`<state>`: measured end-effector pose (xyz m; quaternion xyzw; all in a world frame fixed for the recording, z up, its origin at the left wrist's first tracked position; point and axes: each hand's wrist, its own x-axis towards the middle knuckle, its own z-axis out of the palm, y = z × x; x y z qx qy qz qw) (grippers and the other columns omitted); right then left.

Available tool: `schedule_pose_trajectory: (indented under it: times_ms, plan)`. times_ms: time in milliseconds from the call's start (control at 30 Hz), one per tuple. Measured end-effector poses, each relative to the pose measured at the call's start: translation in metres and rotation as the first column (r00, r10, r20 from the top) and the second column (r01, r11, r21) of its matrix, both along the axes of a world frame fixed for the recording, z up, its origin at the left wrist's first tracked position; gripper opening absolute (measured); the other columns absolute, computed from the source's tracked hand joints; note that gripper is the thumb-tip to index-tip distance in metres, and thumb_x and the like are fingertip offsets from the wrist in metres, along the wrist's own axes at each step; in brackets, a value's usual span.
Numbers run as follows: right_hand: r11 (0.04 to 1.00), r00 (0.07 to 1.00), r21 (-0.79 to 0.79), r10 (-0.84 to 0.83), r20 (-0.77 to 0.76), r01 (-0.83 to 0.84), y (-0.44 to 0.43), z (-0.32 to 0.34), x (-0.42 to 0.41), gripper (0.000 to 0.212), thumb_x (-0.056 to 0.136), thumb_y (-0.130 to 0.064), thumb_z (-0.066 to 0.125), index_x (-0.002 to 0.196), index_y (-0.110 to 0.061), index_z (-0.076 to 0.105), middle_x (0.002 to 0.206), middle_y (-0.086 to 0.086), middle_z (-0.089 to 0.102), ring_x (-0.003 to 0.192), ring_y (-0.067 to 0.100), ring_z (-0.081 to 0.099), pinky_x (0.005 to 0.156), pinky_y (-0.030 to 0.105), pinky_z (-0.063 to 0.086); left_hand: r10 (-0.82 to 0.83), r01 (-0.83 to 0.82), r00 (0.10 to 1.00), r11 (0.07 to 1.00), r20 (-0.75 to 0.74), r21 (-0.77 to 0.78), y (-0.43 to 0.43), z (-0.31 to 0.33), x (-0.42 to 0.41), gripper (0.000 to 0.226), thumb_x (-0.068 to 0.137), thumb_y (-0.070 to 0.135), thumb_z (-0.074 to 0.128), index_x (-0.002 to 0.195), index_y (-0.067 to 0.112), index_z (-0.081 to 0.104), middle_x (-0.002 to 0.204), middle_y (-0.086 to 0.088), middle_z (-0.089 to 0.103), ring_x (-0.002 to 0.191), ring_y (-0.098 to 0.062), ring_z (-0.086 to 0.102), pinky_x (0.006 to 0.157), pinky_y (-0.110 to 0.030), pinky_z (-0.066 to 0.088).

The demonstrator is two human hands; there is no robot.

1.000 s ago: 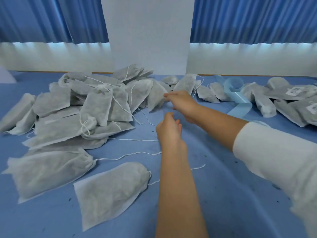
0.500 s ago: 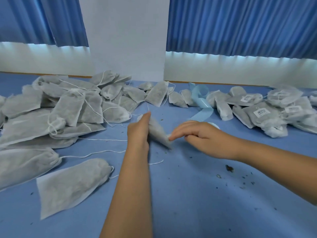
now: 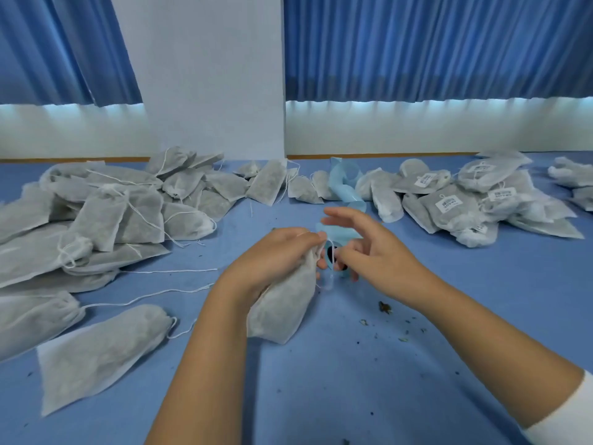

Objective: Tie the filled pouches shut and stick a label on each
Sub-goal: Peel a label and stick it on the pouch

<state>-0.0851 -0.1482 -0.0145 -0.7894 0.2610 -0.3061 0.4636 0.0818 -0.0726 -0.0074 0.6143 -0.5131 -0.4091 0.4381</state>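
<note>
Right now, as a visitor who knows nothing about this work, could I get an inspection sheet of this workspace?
Surface: blue table, mostly covered with pouches at the back.
Job's things: one pouch in hand; unlabelled pouches piled on the left; labelled pouches piled on the right; light blue label strip behind the hands.
Clutter: dark crumbs scattered near the right arm.
Hands: left hand grips the pouch's neck; right hand pinches its drawstring.
Cables: nothing seen.
Surroundings: blue curtains, white pillar.
</note>
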Motion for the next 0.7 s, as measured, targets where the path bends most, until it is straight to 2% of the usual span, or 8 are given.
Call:
schedule_pose_trajectory:
  times_ms: [100, 200, 267, 333, 433, 567, 633, 700]
  plan:
    - [0.978, 0.995, 0.195, 0.056, 0.087, -0.072, 0.008, -0.007, -0.007, 0.043, 0.092, 0.005, 0.053, 0.127, -0.019, 0.056, 0.116, 0.001, 0.066, 0.071, 0.016, 0.068, 0.058, 0.025, 0.054, -0.038, 0.038, 0.998, 0.999, 0.047, 0.000, 0.000, 0.002, -0.009, 0.024, 0.097, 0.028, 0.054, 0.077, 0.019, 0.064, 0.077, 0.003, 0.070, 0.076, -0.011, 0.067, 0.082, -0.030, 0.050]
    - [0.948, 0.989, 0.311, 0.019, 0.145, -0.063, 0.011, -0.011, -0.016, 0.028, 0.092, 0.004, 0.057, 0.115, -0.010, 0.064, 0.110, 0.018, 0.066, 0.077, 0.020, 0.070, 0.066, 0.025, 0.057, -0.004, 0.002, 0.995, 1.000, 0.104, 0.016, -0.001, 0.001, -0.014, 0.029, 0.097, 0.030, 0.056, 0.070, 0.026, 0.063, 0.070, 0.011, 0.065, 0.070, -0.005, 0.061, 0.075, -0.026, 0.046]
    - [0.910, 0.981, 0.408, -0.001, 0.192, -0.079, 0.010, -0.012, -0.020, 0.027, 0.091, 0.003, 0.057, 0.114, -0.009, 0.066, 0.105, 0.018, 0.069, 0.084, 0.023, 0.072, 0.071, 0.027, 0.057, 0.025, -0.026, 0.992, 1.000, 0.125, 0.001, -0.001, 0.002, -0.017, 0.036, 0.097, 0.031, 0.056, 0.062, 0.028, 0.061, 0.069, 0.013, 0.067, 0.069, -0.005, 0.063, 0.074, -0.026, 0.047]
    - [0.878, 0.977, 0.469, -0.008, 0.214, -0.096, 0.011, -0.014, -0.020, 0.026, 0.091, -0.004, 0.060, 0.116, -0.009, 0.064, 0.099, 0.015, 0.072, 0.084, 0.020, 0.071, 0.072, 0.029, 0.057, 0.055, -0.054, 0.990, 0.998, 0.126, -0.012, -0.002, 0.001, -0.020, 0.037, 0.096, 0.030, 0.058, 0.059, 0.027, 0.061, 0.074, 0.007, 0.071, 0.074, -0.010, 0.066, 0.079, -0.030, 0.050]
    - [0.893, 0.987, 0.446, -0.011, 0.163, -0.063, 0.013, -0.022, -0.018, 0.026, 0.088, -0.009, 0.069, 0.113, -0.014, 0.065, 0.091, 0.007, 0.072, 0.075, 0.015, 0.069, 0.071, 0.026, 0.057, 0.117, -0.113, 0.972, 0.993, 0.202, -0.032, -0.003, 0.000, -0.024, 0.031, 0.092, 0.027, 0.059, 0.061, 0.024, 0.059, 0.064, 0.009, 0.064, 0.060, -0.005, 0.055, 0.062, -0.017, 0.045]
    - [0.905, 0.991, 0.423, -0.084, 0.100, 0.033, 0.007, -0.024, -0.022, 0.021, 0.087, -0.003, 0.066, 0.106, -0.014, 0.069, 0.082, 0.005, 0.072, 0.066, 0.011, 0.065, 0.067, 0.019, 0.054, 0.124, -0.118, 0.973, 0.992, 0.194, -0.043, -0.002, 0.001, -0.024, 0.020, 0.089, 0.018, 0.055, 0.072, 0.014, 0.065, 0.076, 0.004, 0.073, 0.069, -0.007, 0.061, 0.070, -0.022, 0.048]
    - [0.918, 0.989, 0.393, -0.111, 0.100, 0.063, 0.004, -0.022, -0.024, 0.017, 0.088, -0.002, 0.065, 0.098, -0.013, 0.073, 0.077, 0.002, 0.073, 0.066, 0.011, 0.067, 0.066, 0.017, 0.054, 0.118, -0.113, 0.980, 0.993, 0.163, -0.041, -0.001, 0.003, -0.021, 0.018, 0.089, 0.014, 0.053, 0.078, 0.006, 0.065, 0.078, 0.002, 0.075, 0.068, -0.002, 0.063, 0.064, -0.013, 0.048]
    - [0.957, 0.981, 0.255, -0.168, 0.097, 0.139, 0.001, -0.020, -0.027, 0.014, 0.089, -0.004, 0.067, 0.091, -0.015, 0.074, 0.072, 0.002, 0.072, 0.066, 0.010, 0.069, 0.067, 0.016, 0.054, 0.066, -0.067, 0.991, 0.998, 0.113, -0.003, 0.001, 0.005, -0.020, 0.018, 0.089, 0.012, 0.053, 0.080, 0.001, 0.064, 0.078, -0.001, 0.075, 0.066, -0.001, 0.063, 0.061, -0.011, 0.047]
